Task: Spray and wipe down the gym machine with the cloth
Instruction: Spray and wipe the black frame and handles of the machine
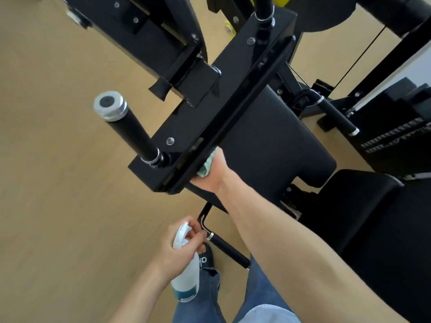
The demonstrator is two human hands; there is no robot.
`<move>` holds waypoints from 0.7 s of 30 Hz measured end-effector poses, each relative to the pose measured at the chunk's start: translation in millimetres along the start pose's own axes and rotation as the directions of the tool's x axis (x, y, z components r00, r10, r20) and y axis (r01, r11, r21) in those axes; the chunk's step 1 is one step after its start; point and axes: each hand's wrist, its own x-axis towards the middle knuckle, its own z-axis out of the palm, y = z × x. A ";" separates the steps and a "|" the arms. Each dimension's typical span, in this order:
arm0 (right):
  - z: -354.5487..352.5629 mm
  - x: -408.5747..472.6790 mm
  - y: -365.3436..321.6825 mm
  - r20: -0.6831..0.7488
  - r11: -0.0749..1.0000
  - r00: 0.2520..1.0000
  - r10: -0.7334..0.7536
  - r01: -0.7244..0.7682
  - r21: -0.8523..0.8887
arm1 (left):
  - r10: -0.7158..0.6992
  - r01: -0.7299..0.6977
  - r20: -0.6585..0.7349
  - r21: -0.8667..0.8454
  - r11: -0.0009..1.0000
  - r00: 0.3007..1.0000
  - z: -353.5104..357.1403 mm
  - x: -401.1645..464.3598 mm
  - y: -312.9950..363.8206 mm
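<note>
The black gym machine (235, 73) fills the upper middle, with a flat steel frame, a padded backrest (275, 141) and a chrome-capped handle (130, 129) sticking out to the left. My right hand (214, 173) reaches up to the frame's lower edge and holds a pale green cloth (206, 165) against the pad beside the bar; its fingers are hidden behind the frame. My left hand (172, 250) grips a white spray bottle (186, 271) with bluish liquid, low in front of me, nozzle pointing up toward the machine.
A lower black side handle (224, 245) juts out just right of the bottle. The black seat (373, 229) lies to the right, the weight stack (396, 138) beyond it. Light wooden floor (58, 183) spreads to the left. My jeans and a black slipper (205, 259) show below.
</note>
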 end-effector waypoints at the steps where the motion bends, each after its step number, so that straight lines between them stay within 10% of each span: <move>1: 2.5 -2.0 17.3 0.007 1.000 1.000 0.019 -0.019 0.000 | -0.007 0.008 0.003 -0.009 1.000 1.000 -5.4 -4.4 -8.0; 13: 39.8 -19.2 112.0 -0.407 0.972 0.891 -0.202 0.234 0.029 | 0.063 -0.065 0.072 0.017 0.998 0.995 -83.1 -38.5 -104.5; 21: 29.5 -129.4 89.1 -0.424 0.822 0.794 -0.436 0.543 0.171 | 0.235 -0.254 0.182 0.084 0.964 0.955 -91.4 -51.5 -90.3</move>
